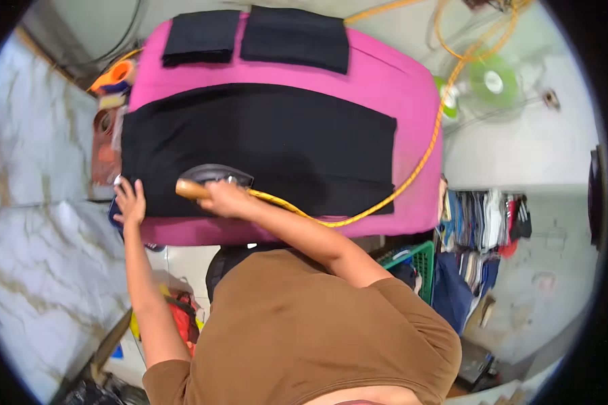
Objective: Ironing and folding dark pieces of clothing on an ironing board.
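My right hand grips the wooden handle of a clothes iron, which rests on a black garment near its front left part. The garment lies spread across a pink-covered ironing table. At the left edge of the cloth, my left hand is held with fingers apart and grasps nothing; its fingertips are at the garment's border. A yellow cord runs from the iron to the right, over the front of the table, and rises past its right side.
Two folded black garments, a smaller one and a larger one, lie along the far edge. A green fan stands at right. Clothes hang near a green plastic basket. An orange object sits by the left edge.
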`<state>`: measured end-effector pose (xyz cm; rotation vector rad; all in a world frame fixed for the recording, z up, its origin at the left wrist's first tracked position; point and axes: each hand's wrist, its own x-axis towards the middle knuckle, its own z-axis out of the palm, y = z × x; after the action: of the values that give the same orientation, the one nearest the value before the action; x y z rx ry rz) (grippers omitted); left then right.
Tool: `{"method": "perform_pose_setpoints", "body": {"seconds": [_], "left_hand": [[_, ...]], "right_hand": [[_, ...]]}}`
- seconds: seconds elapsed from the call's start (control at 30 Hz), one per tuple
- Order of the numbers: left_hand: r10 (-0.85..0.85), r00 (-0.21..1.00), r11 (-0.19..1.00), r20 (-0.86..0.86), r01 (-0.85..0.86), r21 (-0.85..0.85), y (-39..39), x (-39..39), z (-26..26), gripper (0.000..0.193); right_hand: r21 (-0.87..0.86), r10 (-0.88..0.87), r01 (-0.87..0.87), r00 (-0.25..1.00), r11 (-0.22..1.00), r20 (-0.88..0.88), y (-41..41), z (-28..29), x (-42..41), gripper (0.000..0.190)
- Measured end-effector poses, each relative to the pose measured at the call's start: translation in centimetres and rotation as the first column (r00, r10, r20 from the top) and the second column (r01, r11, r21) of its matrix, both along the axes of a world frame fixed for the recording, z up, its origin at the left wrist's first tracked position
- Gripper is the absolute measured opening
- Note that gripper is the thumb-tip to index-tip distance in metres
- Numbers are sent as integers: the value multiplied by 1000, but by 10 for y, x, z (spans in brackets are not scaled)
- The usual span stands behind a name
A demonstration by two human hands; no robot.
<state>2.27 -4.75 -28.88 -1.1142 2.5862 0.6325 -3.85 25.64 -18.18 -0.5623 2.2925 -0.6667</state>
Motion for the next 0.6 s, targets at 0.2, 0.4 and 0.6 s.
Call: {"method": "perform_pose_setpoints", "body": {"seconds": [0.2,0.4,0.6], "left_hand": [[-3,1000,988,13,5,-154,-8,20,-19,99],[47,987,979,152,-16,-202,-25,22,-35,104],[109,966,943,234,-175,282,-130,33,-25,104]], "right_hand": [[93,-177,177,984,980,-18,144,12,49,45],[142,-702,772,626,620,-339,355,-3,63,35],[-127,-855,909,315,396,-411,537,-27,9,35]]}}
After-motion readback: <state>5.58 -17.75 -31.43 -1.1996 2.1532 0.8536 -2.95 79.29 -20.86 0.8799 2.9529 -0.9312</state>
